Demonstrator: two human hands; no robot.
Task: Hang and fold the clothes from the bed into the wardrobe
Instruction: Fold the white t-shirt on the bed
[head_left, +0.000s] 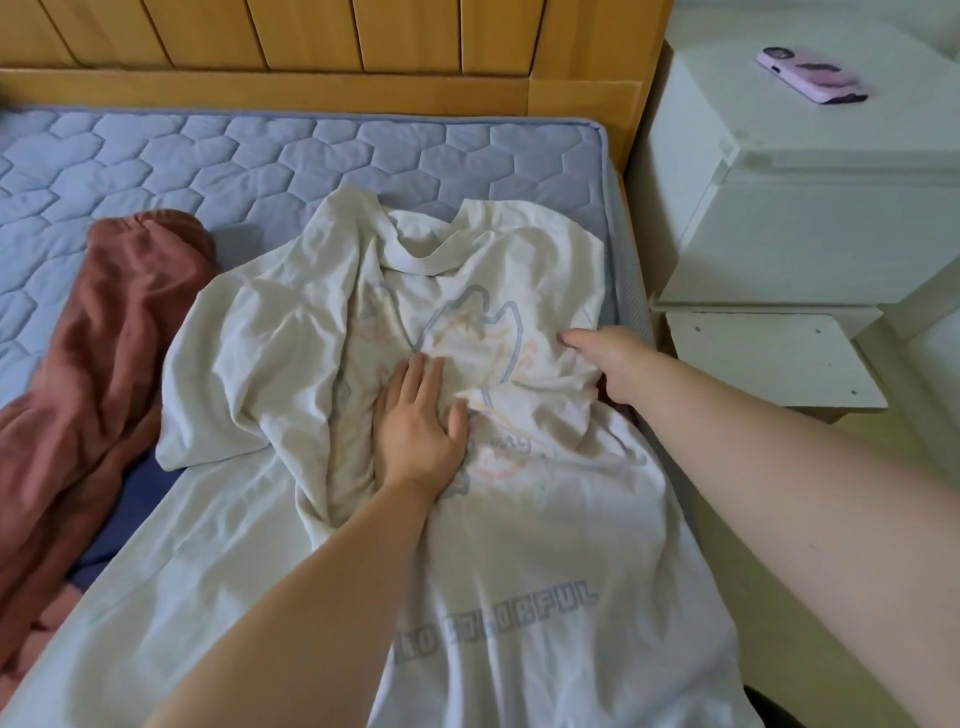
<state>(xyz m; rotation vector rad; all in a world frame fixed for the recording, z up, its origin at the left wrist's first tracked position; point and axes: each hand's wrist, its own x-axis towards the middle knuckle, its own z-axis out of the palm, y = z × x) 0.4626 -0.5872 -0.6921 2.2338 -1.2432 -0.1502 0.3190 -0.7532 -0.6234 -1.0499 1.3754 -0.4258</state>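
On the bed (208, 156), one T-shirt (291, 332), one rust garment (104, 332); left grip (421, 421) released, flat atop T-shirt; right grip (608, 358) grasping it.

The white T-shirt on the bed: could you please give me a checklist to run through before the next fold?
1. White T-shirt lies flat: not ok, its upper half is bunched and creased.
2. Left hand pins the print: ok, it presses flat on the shirt's middle.
3. Right hand has a grip at the shirt's right side: cannot tell, its fingers are hidden.
4. Rust-red garment kept off the shirt: cannot tell, it lies close beside the left sleeve.
5. Hem spread out: cannot tell, it runs out of frame.
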